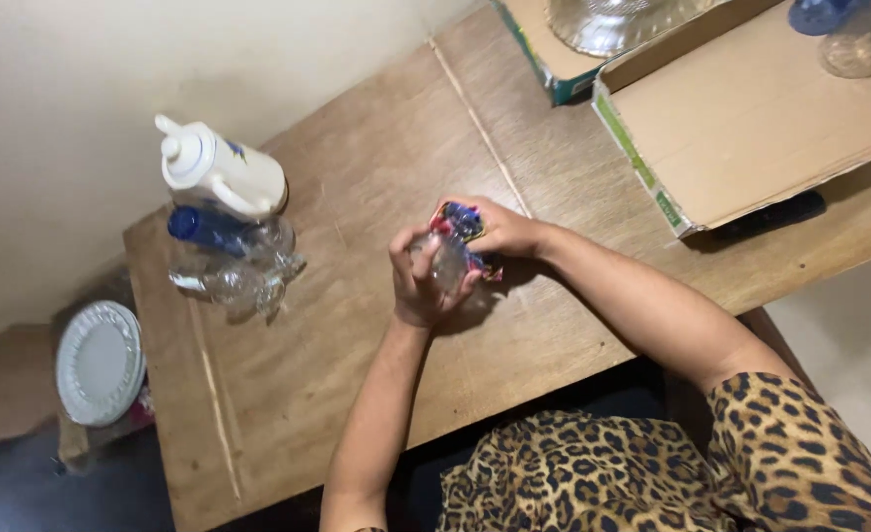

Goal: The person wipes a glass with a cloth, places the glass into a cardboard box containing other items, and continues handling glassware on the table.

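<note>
Head view
Left hand: the left hand [418, 286] is near the middle of the wooden desk [357, 394], fingers curled and pressed around a clear plastic bottle [448, 264] from the person's side.
Right hand: the right hand [500, 232] grips the far end of the same bottle, fingers bent and pinching its red and blue label [463, 223].
Bottle: held between both hands just above the desk top, crumpled, roughly midway between the left and right edges.
Left edge of the desk: a white jug with a spout [221, 174] lies on its side near the far left corner; touching it on the near side lies a clear bottle with a blue cap [221, 232], and just beside that more crumpled clear bottles [238, 286].
Far right corner: an open cardboard box [751, 118] rests on the desk, with a clear container [854, 39] on its flap; behind it a second box holds a clear glass bowl [608, 22].
Under the box: a dark flat thing [770, 217], too hidden to tell.
Beyond the left edge: a stack of white plates [100, 363] sits lower down, off the desk.
Sleeve: leopard-print cloth [790, 453] covers the right upper arm.
</note>
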